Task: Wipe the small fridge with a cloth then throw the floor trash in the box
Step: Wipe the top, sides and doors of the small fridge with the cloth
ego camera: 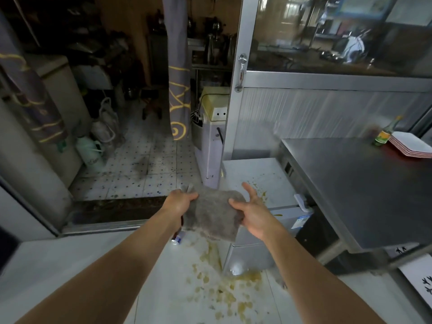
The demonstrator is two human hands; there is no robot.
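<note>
- The left hand (pixel 181 202) grips one edge of the grey cloth (pixel 214 215), with fingers and thumb curled round the bunched corner.
- The right hand (pixel 251 212) holds the opposite edge. Its thumb presses on the top face, while the index finger sticks out loose above the cloth.
- The cloth is stretched flat between the two hands and held up in the air, not yet touching anything.
- The small fridge (pixel 264 181) stands just ahead and to the right of the hands, low on the floor and tucked against the steel table (pixel 355 183). The white fridge top carries yellowish splashes near the right hand.
- The right hand is the nearer one to the fridge top, which lies directly beyond and below its fingers, so the wipe probably starts with a short reach forward, down and to the right.
- A can (pixel 178 237) lies on the floor just beneath the left wrist, partly hidden by the cloth. It looks like some of the trash to pick up.
- Yellow spill (pixel 224 293) spreads over the floor in front of the fridge.
- No box shows clearly in view.
</note>
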